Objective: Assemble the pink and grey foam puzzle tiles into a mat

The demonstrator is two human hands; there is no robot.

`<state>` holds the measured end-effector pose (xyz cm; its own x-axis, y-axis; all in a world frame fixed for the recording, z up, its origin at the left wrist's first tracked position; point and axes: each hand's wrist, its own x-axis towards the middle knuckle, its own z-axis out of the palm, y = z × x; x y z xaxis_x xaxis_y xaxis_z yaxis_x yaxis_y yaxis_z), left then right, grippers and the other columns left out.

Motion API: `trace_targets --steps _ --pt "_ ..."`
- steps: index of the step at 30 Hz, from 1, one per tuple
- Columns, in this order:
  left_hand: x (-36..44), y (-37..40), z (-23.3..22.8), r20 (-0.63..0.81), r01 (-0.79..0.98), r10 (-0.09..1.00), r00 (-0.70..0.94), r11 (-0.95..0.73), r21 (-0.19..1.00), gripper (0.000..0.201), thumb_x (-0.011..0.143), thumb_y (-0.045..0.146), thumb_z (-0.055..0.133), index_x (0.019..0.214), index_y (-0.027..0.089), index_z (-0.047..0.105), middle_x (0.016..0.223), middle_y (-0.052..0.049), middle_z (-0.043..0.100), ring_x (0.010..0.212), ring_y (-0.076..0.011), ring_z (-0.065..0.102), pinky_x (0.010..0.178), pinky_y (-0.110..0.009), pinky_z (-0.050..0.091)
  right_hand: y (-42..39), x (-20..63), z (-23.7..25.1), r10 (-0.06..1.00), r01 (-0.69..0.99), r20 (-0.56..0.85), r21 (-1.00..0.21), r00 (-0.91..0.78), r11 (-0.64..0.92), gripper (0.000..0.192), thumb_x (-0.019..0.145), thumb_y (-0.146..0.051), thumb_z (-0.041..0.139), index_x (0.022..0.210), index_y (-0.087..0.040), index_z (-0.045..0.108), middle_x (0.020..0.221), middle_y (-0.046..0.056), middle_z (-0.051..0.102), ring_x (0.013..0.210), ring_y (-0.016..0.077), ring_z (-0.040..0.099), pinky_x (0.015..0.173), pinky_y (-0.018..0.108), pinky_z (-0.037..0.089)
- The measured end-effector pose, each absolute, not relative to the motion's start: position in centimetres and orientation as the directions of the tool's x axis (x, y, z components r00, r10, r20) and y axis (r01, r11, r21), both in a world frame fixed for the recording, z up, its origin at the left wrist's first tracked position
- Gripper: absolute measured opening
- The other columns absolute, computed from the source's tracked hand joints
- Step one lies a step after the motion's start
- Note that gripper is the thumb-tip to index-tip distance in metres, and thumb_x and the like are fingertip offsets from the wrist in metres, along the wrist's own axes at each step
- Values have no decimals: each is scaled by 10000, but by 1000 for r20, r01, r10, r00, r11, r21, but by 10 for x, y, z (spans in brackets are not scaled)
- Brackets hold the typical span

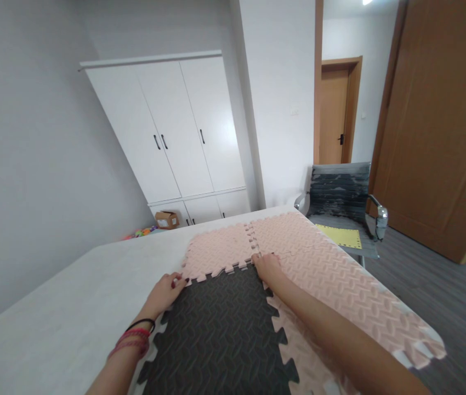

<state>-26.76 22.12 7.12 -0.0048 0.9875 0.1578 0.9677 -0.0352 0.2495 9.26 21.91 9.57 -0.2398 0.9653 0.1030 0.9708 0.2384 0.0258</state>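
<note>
White table: its top [72,302] runs under the mats, with a bare stretch left of them.
Far side: a white cabinet [171,126] with 3 tall doors stands beyond the table; a cardboard box [167,220] and small colourful items [142,232] sit near its foot.
Right side: a grey-black chair [340,195] stands close to the table, a yellow sheet [342,236] on its seat; a wooden door [442,120] stands behind it.
Pink mats: a far pink mat [216,249] borders the black mat's far edge, and right-hand pink mats [348,285] lie along its right side; the right forearm covers part of them.
Black mat: the black mat [220,334] lies on the table between the forearms, its toothed far edge meeting the pink.
Left hand: the left hand [170,289] has bent fingers at the black mat's far left corner; pinching or merely touching, one cannot tell.
Right hand: the right hand [268,267] bends its fingers over the far right corner, where black meets pink; its closure cannot be told.
</note>
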Motion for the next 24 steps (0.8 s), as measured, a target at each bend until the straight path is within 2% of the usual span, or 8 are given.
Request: trace_targets --steps 7,12,19,24 --pt "-266 220 70 174 962 985 -16 -32 271 478 788 568 405 1003 184 591 787 -39 570 751 -197 582 753 -329 441 222 91 91 958 962 103 68 -269 263 373 871 -107 357 1214 -159 494 955 202 683 821 299 678 579 448 539" --pt "-269 221 69 150 961 989 -15 -27 276 430 818 522 456 1019 163 581 801 -28 583 741 -167 570 745 -332 445 223 94 88 951 956 112 80 -288 281 363 875 -116 359 1207 -182 490 905 170 690 840 284 675 602 423 539" --pt "-269 221 69 91 973 996 -20 -1 230 369 867 486 503 1012 155 573 889 -21 602 795 -141 577 761 -355 488 226 82 92 964 967 85 41 -252 250 333 858 -85 338 1112 -143 546 939 197 680 825 306 673 589 455 534" --pt "-266 219 72 63 977 997 -34 20 212 344 867 459 520 1018 154 574 937 -30 608 830 -145 584 781 -367 497 226 75 96 961 964 85 17 -265 264 310 904 -269 393 1117 -105 547 966 210 668 906 309 658 675 451 529"
